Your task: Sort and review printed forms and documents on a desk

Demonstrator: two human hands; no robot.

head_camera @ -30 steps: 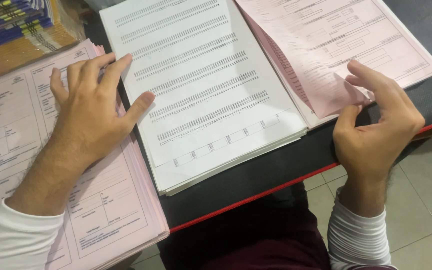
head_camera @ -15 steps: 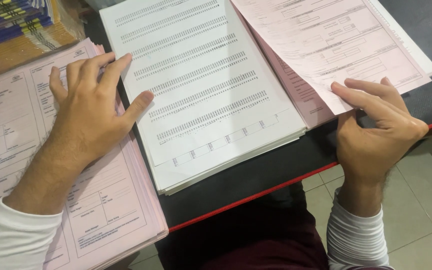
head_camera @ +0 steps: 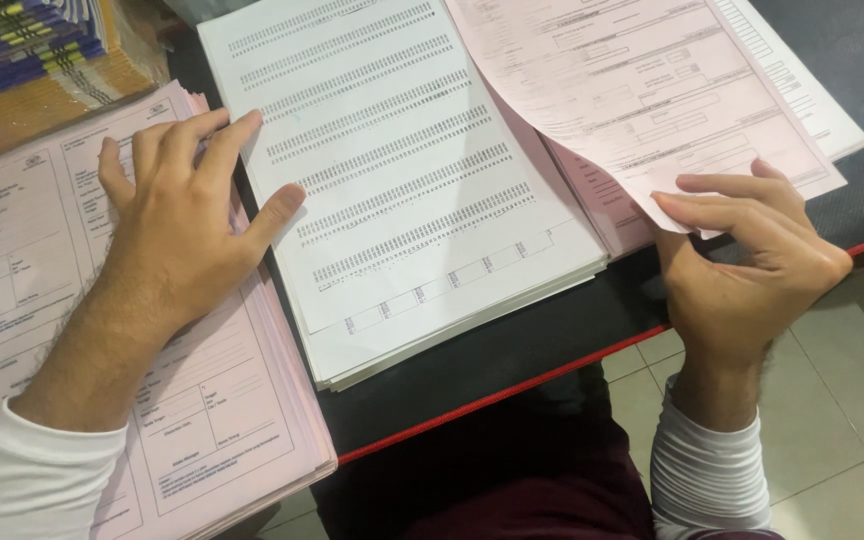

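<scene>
the pink sheet [head_camera: 652,100] pinched in the right hand [head_camera: 752,265] is thin matt paper, printed with fine lines, and it bends softly where it lifts. the pink stack [head_camera: 202,400] under the left hand [head_camera: 177,225] is the same matt paper, its edges slightly ragged. the white stack [head_camera: 402,200] in the middle is smooth matt paper with dark print. the tabletop [head_camera: 552,330] looks like a dark, dull, faintly grained surface with a smooth red edge strip. the sleeves [head_camera: 32,480] are white ribbed knit cloth. the floor [head_camera: 842,440] is pale tile with a slight sheen. the booklets [head_camera: 22,40] at the far corner have glossy covers.
</scene>
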